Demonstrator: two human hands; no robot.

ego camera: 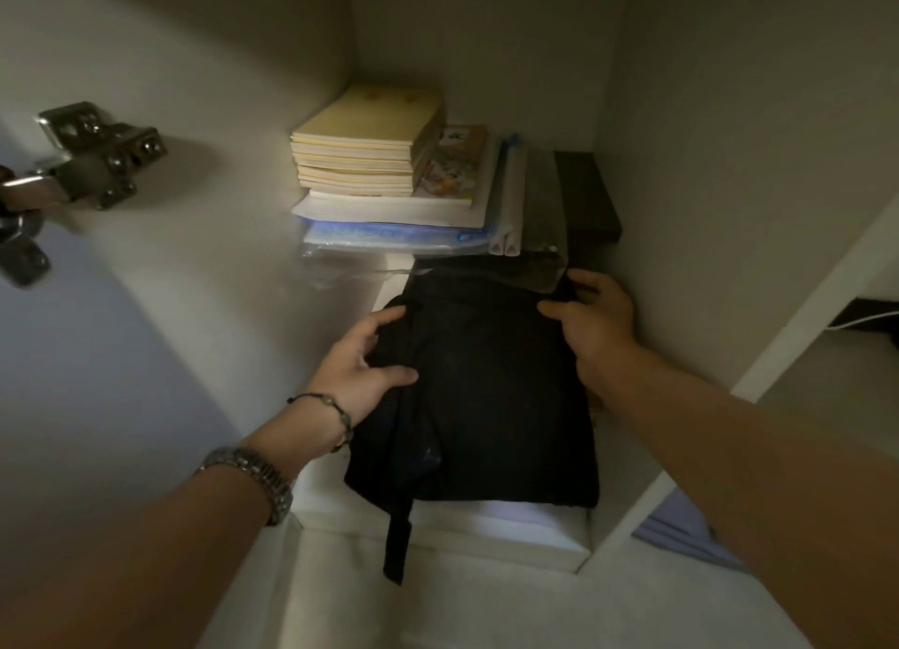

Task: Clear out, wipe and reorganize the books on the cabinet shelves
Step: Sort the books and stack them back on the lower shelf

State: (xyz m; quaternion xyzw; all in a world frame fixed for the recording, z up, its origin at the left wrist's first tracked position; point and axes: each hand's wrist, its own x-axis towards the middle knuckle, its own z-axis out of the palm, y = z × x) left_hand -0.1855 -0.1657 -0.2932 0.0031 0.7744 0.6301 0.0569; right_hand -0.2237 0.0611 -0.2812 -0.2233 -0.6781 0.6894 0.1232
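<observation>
Head view of a cabinet shelf [340, 497]: a stack of books [369, 162] lies at the back left on plastic folders [389, 239]. In front of it, both hands grip a folded black cloth [486, 405], the left hand [362, 361] pinching its left edge, the right hand [591, 315] clutching its far right corner. A metal door hinge [92, 157] shows on the left wall.

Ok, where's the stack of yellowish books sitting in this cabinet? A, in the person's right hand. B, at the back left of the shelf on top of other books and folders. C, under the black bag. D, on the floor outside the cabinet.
B: the stack of yellowish books rests on a white book at the back left, behind the black bag.
</observation>
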